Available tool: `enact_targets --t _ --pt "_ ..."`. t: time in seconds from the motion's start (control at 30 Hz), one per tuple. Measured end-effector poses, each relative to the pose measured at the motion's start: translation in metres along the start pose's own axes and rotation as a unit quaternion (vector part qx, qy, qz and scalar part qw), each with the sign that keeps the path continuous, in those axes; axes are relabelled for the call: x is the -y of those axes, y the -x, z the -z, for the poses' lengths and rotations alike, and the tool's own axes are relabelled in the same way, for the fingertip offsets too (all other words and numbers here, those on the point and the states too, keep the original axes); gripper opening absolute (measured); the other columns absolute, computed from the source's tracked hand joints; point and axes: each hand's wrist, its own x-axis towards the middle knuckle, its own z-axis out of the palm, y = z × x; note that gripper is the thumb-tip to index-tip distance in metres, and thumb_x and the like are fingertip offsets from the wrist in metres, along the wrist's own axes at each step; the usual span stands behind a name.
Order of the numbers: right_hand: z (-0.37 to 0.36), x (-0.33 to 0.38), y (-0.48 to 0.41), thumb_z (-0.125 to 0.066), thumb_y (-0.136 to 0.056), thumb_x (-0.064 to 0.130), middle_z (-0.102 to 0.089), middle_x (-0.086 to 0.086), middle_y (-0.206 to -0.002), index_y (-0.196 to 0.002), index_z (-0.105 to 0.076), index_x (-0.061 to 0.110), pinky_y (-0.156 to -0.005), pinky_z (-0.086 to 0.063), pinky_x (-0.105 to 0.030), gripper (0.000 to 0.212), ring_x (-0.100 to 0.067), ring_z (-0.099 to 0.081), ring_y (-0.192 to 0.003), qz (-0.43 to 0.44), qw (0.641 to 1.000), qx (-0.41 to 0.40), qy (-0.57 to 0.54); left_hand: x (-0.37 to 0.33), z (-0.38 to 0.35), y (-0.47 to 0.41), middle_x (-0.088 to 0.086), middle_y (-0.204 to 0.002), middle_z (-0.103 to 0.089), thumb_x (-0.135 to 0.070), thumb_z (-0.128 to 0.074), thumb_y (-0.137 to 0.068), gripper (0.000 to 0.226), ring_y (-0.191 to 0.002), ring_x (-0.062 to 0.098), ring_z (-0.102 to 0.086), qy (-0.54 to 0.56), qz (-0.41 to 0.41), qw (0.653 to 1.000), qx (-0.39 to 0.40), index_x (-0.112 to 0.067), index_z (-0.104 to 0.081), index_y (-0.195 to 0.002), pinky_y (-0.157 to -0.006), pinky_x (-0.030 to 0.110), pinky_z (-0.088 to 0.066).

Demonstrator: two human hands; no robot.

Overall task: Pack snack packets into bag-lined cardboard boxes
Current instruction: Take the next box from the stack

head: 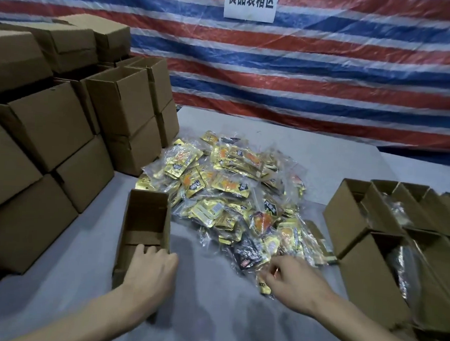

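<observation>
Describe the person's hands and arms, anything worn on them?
The left hand and right hand are ungloved. Both forearms are uncovered to the frame edge: no sleeves, watch or wristband visible. A small glint on a right finger might be a ring, too blurred to tell.

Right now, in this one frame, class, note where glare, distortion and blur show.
Head view: a glare spot on the glossy table near the bottom edge. Head view: wrappers in the packet pile glint. Head view: the wide lens bows the striped tarp. Head view: the boxes at the right edge look smeared.
</observation>
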Motion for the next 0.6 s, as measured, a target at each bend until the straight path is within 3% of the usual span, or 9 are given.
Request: enact_targets --t 0.1,0.17,0.23,0.33,0.37,0.47,0.53,0.6 --pt "0.001 -0.003 0.005 -0.048 -0.094 0.048 -0.068 0.011 -0.089 -0.100 -0.058 0.032 -0.076 -0.052 -0.033 0.020 -0.011 -0.061 -0.086 0.015 0.999 -0.015 -0.033 -0.031 0.010 0.018 0.001 -0.106 -0.068 -0.024 -0.049 -0.096 0.012 -0.104 0.027 -0.060 0.008 -0.096 0.995 -0.038 -0.024 -0.061 -0.099 -0.080 0.038 -0.028" --pt "0.002 -0.005 0.010 -0.047 -0.094 0.053 -0.064 0.015 -0.100 -0.115 -0.051 0.036 -0.078 -0.051 -0.034 0.026 -0.008 -0.060 -0.091 0.026 0.997 -0.032 -0.061 -0.047 0.020 0.028 0.002 -0.093 -0.070 -0.027 -0.060 -0.088 0.009 -0.092 0.027 -0.062 0.009 -0.166 0.982 -0.090 -0.024 -0.062 -0.096 -0.078 0.037 -0.033" --pt "0.001 -0.009 0.012 -0.047 -0.094 0.057 -0.057 0.012 -0.118 -0.128 -0.046 0.035 -0.090 -0.049 -0.036 0.041 -0.011 -0.058 -0.106 0.027 0.994 -0.058 -0.084 -0.061 0.021 0.038 0.005 -0.094 -0.068 -0.026 -0.058 -0.084 0.021 -0.093 0.031 -0.059 0.018 -0.247 0.967 -0.059 -0.022 -0.057 -0.104 -0.085 0.040 -0.037" --pt "0.000 -0.016 0.015 -0.050 -0.092 0.058 -0.042 0.009 -0.136 -0.140 -0.038 0.036 -0.098 -0.044 -0.034 0.054 -0.013 -0.050 -0.120 0.020 0.990 -0.093 -0.107 -0.065 0.026 0.045 -0.006 -0.068 -0.061 -0.036 -0.068 -0.058 0.031 -0.071 0.021 -0.058 -0.015 -0.340 0.937 -0.084 -0.026 -0.062 -0.088 -0.087 0.035 -0.051" --pt "0.000 -0.018 0.015 -0.053 -0.092 0.057 -0.038 0.010 -0.139 -0.142 -0.036 0.038 -0.099 -0.044 -0.034 0.056 -0.015 -0.049 -0.122 0.013 0.989 -0.099 -0.112 -0.064 0.024 0.046 -0.009 -0.065 -0.058 -0.036 -0.065 -0.057 0.029 -0.072 0.019 -0.058 -0.018 -0.362 0.926 -0.107 -0.028 -0.063 -0.085 -0.096 0.037 -0.050" --pt "-0.002 -0.026 0.016 -0.056 -0.091 0.054 -0.032 0.007 -0.143 -0.144 -0.030 0.044 -0.097 -0.047 -0.038 0.060 -0.019 -0.055 -0.116 -0.010 0.986 -0.104 -0.128 -0.055 0.022 0.044 -0.012 -0.071 -0.059 -0.027 -0.045 -0.070 0.024 -0.088 0.016 -0.062 0.002 -0.394 0.905 -0.158 -0.029 -0.064 -0.085 -0.112 0.045 -0.027" --pt "-0.003 -0.029 0.017 -0.054 -0.092 0.054 -0.032 0.007 -0.143 -0.143 -0.027 0.048 -0.094 -0.047 -0.038 0.058 -0.018 -0.060 -0.106 -0.011 0.984 -0.103 -0.142 -0.046 0.023 0.043 -0.013 -0.074 -0.059 -0.025 -0.054 -0.079 0.013 -0.089 0.014 -0.062 0.032 -0.397 0.900 -0.175 -0.030 -0.063 -0.086 -0.112 0.041 -0.023" --pt "-0.003 -0.029 0.017 -0.051 -0.093 0.057 -0.035 0.009 -0.143 -0.144 -0.028 0.047 -0.095 -0.045 -0.036 0.057 -0.015 -0.056 -0.114 -0.002 0.982 -0.110 -0.156 -0.037 0.026 0.045 -0.013 -0.074 -0.056 -0.028 -0.066 -0.080 0.008 -0.084 0.013 -0.059 0.089 -0.396 0.894 -0.190 -0.030 -0.063 -0.087 -0.109 0.035 -0.028"
